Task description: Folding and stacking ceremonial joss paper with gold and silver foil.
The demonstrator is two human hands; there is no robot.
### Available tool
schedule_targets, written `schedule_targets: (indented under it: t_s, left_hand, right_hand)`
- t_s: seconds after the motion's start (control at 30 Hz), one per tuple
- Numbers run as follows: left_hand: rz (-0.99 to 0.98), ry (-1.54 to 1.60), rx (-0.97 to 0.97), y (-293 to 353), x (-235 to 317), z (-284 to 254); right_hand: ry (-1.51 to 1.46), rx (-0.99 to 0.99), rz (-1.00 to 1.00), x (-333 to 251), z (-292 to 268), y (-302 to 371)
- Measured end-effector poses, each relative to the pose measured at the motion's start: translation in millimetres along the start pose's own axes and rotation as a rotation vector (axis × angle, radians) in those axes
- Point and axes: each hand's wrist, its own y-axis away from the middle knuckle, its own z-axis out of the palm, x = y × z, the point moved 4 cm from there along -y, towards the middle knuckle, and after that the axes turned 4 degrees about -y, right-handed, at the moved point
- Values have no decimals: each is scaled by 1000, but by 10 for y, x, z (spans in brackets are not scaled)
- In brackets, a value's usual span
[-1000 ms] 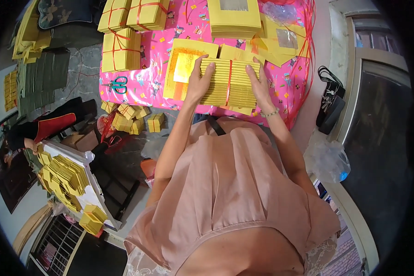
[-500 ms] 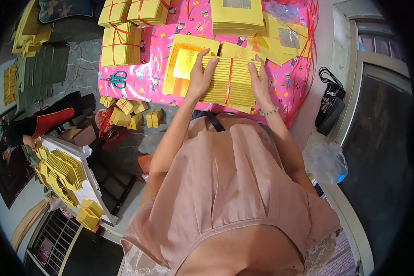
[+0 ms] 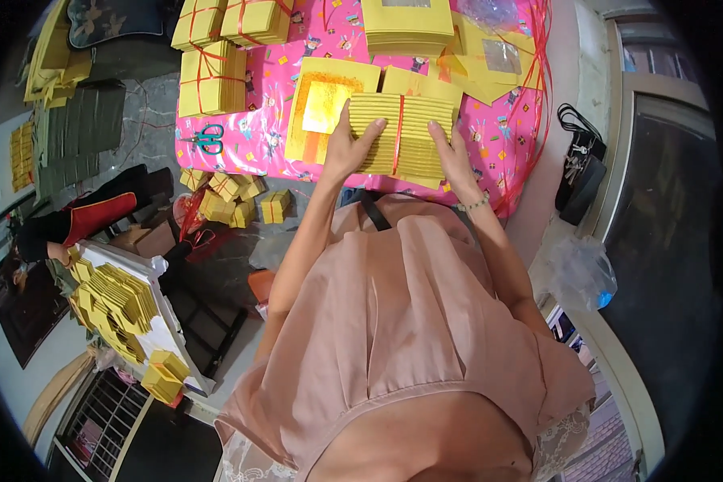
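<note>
Between my hands is a thick bundle of yellow folded paper (image 3: 418, 136), its many layered edges facing up and a red ribbon (image 3: 399, 132) running across its middle. My left hand (image 3: 350, 149) grips its left end, thumb on top. On the opposite end my right hand (image 3: 453, 157) holds it the same way, with a beaded bracelet at the wrist. Beneath and beyond the bundle lies a yellow sheet with a shiny gold square (image 3: 304, 145), next to more yellow paper (image 3: 426, 84). The fingers under the bundle are hidden.
A pink patterned cloth (image 3: 257, 153) covers the table. On it are ribbon-tied yellow stacks (image 3: 213, 88), green-handled scissors (image 3: 211, 140), a taller yellow stack (image 3: 410, 36) and loose red ribbons (image 3: 538, 104). Small tied bundles (image 3: 275, 206) lie below its edge. At left, another person's arm (image 3: 96, 217) reaches a paper-laden white table (image 3: 173, 329).
Both hands have shifted slightly with the bundle, and its top now faces me more. My right-hand fingers have slid lower around its end. The whole view has moved a little.
</note>
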Motion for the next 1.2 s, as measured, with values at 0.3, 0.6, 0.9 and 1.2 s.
schedule_targets:
  t_s: [0.3, 0.6, 0.9, 1.2]
  left_hand:
    - [-176, 96, -58, 28, 107, -37]
    - [-344, 51, -80, 249, 415, -44]
    - [3, 175, -54, 409, 571, -78]
    - [160, 320, 147, 642, 216, 127]
  right_hand:
    - [-43, -10, 42, 137, -59, -24]
    - [-162, -77, 202, 28, -80, 157]
    - [-283, -53, -150, -399, -299, 225]
    - [-153, 44, -367, -176, -181, 598]
